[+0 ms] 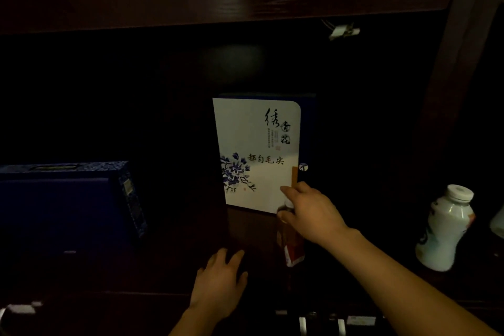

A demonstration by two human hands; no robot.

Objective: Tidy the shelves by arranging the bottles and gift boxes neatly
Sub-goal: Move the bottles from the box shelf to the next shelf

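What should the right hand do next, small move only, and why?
Probably slide the dark bottle rightward, toward the white bottle. The right hand grips its top, and it stands in front of the white gift box, covering the box's lower corner. The left hand is open and holds nothing.

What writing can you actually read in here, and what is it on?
"绣青花": brush characters, top right of the white gift box.
"都匀毛尖": middle of that box.
Unreadable: that box's fine print; labels on the white bottle, red-labelled bottle and blue box, too blurred.
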